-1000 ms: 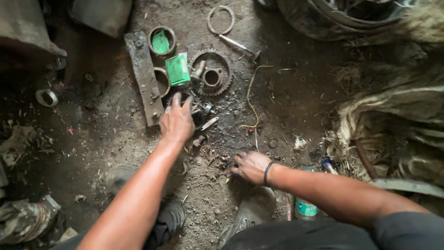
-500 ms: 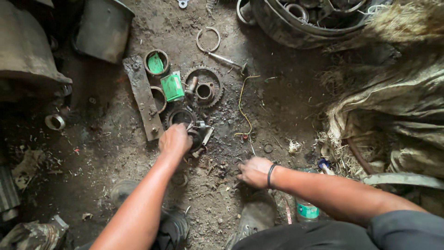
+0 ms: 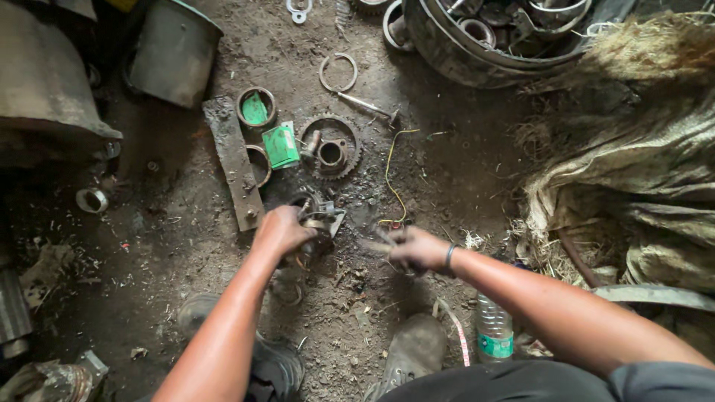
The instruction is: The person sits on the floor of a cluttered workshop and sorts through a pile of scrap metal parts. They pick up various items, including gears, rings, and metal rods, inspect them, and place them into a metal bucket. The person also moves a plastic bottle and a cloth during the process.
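Note:
My left hand (image 3: 281, 229) grips a greasy metal assembly (image 3: 316, 221) that rests on the dirt floor, its fingers wrapped around the left side. To the right, my right hand (image 3: 417, 249), with a dark band at the wrist, is closed around a thin piece (image 3: 376, 243) that sticks out toward the assembly. Motion blur hides what that piece is. Just beyond the assembly lie a toothed gear (image 3: 331, 152) and a green packet (image 3: 281, 145).
A flat rusty bar (image 3: 234, 167) and a ring holding a green scrap (image 3: 255, 109) lie to the left. A snap ring (image 3: 337, 72), yellow wire (image 3: 390, 171), tub of parts (image 3: 477, 52), metal bucket (image 3: 175, 52), sacks (image 3: 640, 171), plastic bottle (image 3: 491, 327) and my shoes (image 3: 413, 350) surround the spot.
My left hand has drawn back toward me and closed on the greasy assembly. My right hand has lifted off the ground and shifted right, now gripping a thin piece.

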